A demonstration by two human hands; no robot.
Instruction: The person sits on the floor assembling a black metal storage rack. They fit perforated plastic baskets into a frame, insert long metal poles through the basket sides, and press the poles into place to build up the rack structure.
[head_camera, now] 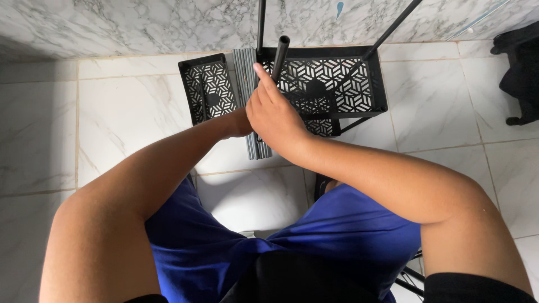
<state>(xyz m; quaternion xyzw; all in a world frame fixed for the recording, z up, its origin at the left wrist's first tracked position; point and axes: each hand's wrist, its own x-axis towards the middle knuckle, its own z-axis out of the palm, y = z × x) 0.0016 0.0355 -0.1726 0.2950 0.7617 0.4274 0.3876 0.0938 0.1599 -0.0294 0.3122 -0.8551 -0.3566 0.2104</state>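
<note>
My right hand point(275, 115) is closed around a short black tube point(281, 49) that stands up over a black plastic shelf tray point(377, 84) with a cut-out geometric pattern. Its index finger lies stretched along the tube. My left hand point(240, 122) reaches in from the left and is almost wholly hidden under the right hand, so its grip does not show. A second, smaller patterned tray point(205, 90) lies on the floor just left of the hands. A bundle of grey tubes point(245, 70) lies between the two trays and runs under my hands.
Thin black rods point(393, 25) rise from the larger tray's corners toward the marble wall point(140, 25). A black object point(519, 73) stands at the far right. White marble floor tiles point(123, 118) surround the trays. My knees in blue shorts point(185, 235) fill the foreground.
</note>
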